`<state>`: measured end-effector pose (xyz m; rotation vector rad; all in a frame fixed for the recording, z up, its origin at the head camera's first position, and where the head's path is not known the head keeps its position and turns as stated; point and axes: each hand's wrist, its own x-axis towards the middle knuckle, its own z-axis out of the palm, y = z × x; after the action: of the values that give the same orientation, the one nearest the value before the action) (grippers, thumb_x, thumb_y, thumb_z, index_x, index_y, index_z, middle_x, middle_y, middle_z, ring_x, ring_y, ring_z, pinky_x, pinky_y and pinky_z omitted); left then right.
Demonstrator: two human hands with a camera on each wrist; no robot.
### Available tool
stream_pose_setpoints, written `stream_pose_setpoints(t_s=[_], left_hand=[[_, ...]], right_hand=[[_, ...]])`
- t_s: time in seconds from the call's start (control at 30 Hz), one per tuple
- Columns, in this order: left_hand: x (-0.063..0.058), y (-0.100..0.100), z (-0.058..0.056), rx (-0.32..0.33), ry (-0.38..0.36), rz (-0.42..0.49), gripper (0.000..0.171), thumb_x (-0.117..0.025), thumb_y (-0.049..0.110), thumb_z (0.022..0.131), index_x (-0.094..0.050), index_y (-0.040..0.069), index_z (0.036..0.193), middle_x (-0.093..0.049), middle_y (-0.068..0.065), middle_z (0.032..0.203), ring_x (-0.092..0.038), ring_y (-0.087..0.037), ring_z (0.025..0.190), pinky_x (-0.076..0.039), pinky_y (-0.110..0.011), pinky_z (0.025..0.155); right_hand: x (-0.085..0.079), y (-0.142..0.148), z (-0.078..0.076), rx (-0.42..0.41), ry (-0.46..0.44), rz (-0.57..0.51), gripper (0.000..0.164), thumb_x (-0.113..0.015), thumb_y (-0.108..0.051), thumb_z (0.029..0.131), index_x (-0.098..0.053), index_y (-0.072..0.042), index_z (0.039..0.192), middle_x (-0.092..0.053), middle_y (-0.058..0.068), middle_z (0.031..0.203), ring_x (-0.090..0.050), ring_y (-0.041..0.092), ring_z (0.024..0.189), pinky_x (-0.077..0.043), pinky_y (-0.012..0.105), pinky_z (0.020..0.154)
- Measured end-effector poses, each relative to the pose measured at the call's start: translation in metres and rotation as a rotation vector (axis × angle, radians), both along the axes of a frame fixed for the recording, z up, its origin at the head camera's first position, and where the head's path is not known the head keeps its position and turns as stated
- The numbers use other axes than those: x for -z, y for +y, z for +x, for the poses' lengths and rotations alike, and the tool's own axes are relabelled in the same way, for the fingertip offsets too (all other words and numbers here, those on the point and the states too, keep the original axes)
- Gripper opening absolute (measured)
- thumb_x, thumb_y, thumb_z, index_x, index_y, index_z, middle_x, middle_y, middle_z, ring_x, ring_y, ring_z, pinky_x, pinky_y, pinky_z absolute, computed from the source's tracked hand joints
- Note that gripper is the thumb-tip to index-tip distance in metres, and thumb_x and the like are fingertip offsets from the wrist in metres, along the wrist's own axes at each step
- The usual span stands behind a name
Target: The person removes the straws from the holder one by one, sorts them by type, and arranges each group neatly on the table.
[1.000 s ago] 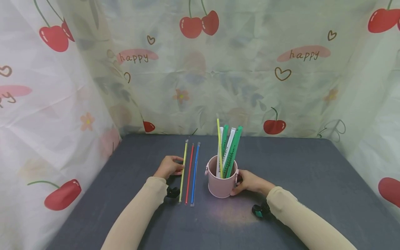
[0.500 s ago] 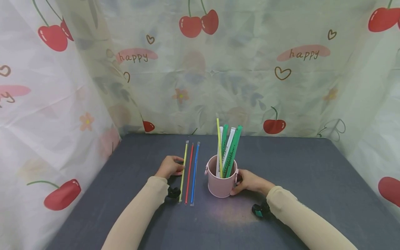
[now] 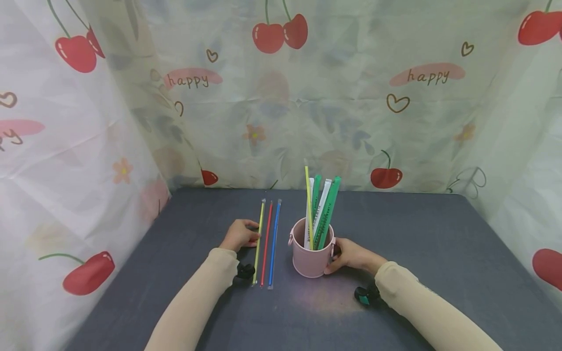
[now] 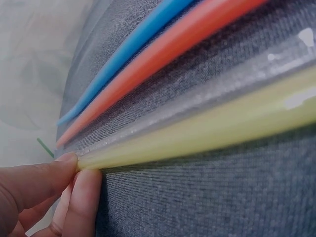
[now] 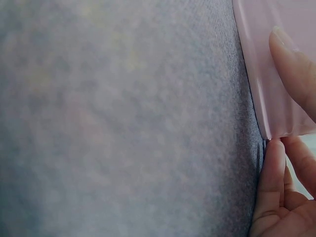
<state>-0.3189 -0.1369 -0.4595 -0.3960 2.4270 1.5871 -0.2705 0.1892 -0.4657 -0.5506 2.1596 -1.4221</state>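
Observation:
My left hand (image 3: pixel 240 235) pinches a yellow straw (image 4: pixel 207 131) in a clear wrapper between thumb and fingers, near the straw's middle. Just to its right lie a red straw (image 3: pixel 266 243) and a blue straw (image 3: pixel 274 243), roughly parallel to it on the dark table. My right hand (image 3: pixel 349 256) holds the right side of a small pink bucket (image 3: pixel 309 263), thumb on its wall and fingertips at its edge in the right wrist view. Standing in the bucket are a yellow straw (image 3: pixel 309 204) and several long green sticks (image 3: pixel 329 209) and white sticks (image 3: pixel 322 204) with printing.
The dark cloth-covered table (image 3: pixel 417 234) runs back to a curtain (image 3: pixel 281 122) printed with cherries and "happy". Black wrist devices sit under both sleeves, the left device (image 3: pixel 245 271) close to the yellow straw's lower end.
My left hand and the yellow straw have shifted slightly to the right, nearer the red straw. The right hand and bucket have stayed put.

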Motion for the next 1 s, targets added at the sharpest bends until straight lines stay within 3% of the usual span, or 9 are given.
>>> stream_pose_setpoints(t_s=[0.53, 1.0], left_hand=[[0.0014, 0.0014, 0.0003, 0.002, 0.024, -0.037, 0.037, -0.072, -0.003, 0.083, -0.064, 0.003, 0.119, -0.068, -0.013, 0.083, -0.063, -0.013, 0.059, -0.057, -0.026, 0.052], [0.0017, 0.0010, -0.0012, -0.005, -0.002, -0.035, 0.039, -0.074, -0.004, 0.081, -0.064, 0.004, 0.118, -0.067, -0.012, 0.081, -0.061, -0.012, 0.052, -0.057, -0.028, 0.050]], right_hand=[[0.0006, 0.0010, 0.0005, -0.001, -0.004, 0.002, 0.067, -0.083, -0.005, 0.073, -0.049, 0.007, 0.129, -0.058, 0.006, 0.101, -0.052, 0.018, 0.088, -0.046, 0.026, 0.074], [-0.0024, -0.0010, 0.0018, 0.001, -0.013, 0.009, 0.067, -0.083, -0.005, 0.073, -0.048, 0.006, 0.129, -0.057, 0.006, 0.101, -0.052, 0.018, 0.088, -0.045, 0.027, 0.074]])
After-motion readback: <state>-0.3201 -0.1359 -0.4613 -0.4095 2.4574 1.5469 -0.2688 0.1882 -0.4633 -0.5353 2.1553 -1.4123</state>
